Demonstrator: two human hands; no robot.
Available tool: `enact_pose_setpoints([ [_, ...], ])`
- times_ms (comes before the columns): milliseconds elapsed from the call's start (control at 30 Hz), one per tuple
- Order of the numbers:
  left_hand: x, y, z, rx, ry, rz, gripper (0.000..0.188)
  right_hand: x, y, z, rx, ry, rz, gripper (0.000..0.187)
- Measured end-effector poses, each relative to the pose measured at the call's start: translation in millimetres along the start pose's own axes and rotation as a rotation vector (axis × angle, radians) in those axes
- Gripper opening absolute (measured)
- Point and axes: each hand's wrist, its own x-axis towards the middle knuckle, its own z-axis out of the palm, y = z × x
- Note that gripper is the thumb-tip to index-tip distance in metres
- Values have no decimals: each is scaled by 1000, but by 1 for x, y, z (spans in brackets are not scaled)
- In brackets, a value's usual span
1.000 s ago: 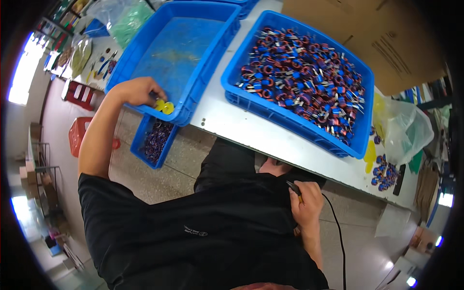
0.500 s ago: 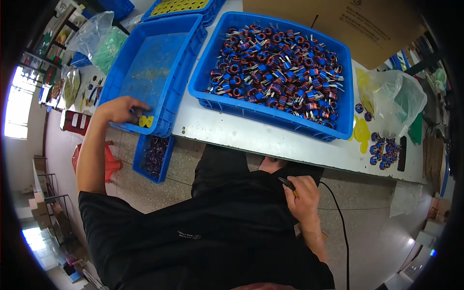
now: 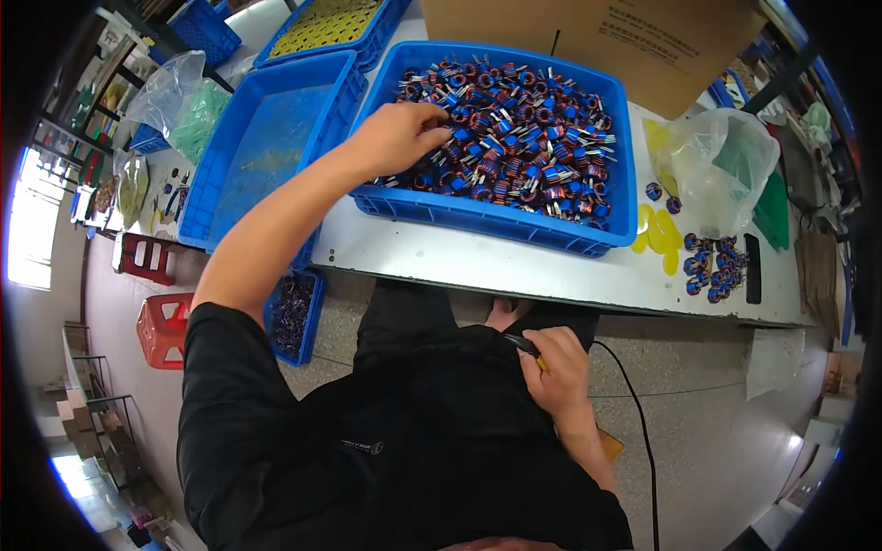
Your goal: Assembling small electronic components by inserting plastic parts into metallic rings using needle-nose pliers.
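"Two hands are in view. Where is the left hand (image 3: 404, 138)?"

"Over the left end of the big blue tray (image 3: 496, 224), fingers bent toward the coils (image 3: 537, 138). I can't tell whether the fingertips touch or grip one."

"And the coils, where do they sit?"

"Heaped inside that tray, on the white table (image 3: 432, 266): blue and copper-coloured wound rings with pale wire legs. A smaller group of loose coils (image 3: 717, 268) lies on the table to the right, just beside a black oblong object (image 3: 753, 268)."

"The right hand (image 3: 558, 367)?"

"Low, by the lap, closed around a hand tool (image 3: 522, 343) with a dark tip and a bit of yellow at the grip. A black cord (image 3: 640, 404) hangs near that hand; I can't see whether it joins the tool."

"What else is close by?"

"Some yellow discs (image 3: 663, 230) between the big tray and the loose group, a clear plastic bag (image 3: 721, 170) behind them. Left of the big tray, a second blue tray (image 3: 276, 138); behind that, a third tray (image 3: 389, 28) bearing yellow pieces. Below the table edge, a small blue bin (image 3: 314, 317) holds little dark parts."
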Motion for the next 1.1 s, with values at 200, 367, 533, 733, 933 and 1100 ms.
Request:
enact_pose_setpoints([
  [200,21,15,40,377,16,-83,33,-31,13,-14,-57,65,64,27],
  [367,12,21,26,214,-63,-163,32,-49,20,-21,-37,105,145,24],
  [533,9,8,24,23,160,173,30,-43,23,-22,-31,120,105,25],
  [733,-27,45,10,-1211,-118,-143,30,-27,21,-19,73,153,148,22],
  [933,-82,76,50,-1514,-216,-58,31,-8,8,-20,188,131,213,19],
  [1100,-111,95,87,-1783,-247,-221,32,9,-1,-17,269,117,291,18],
])
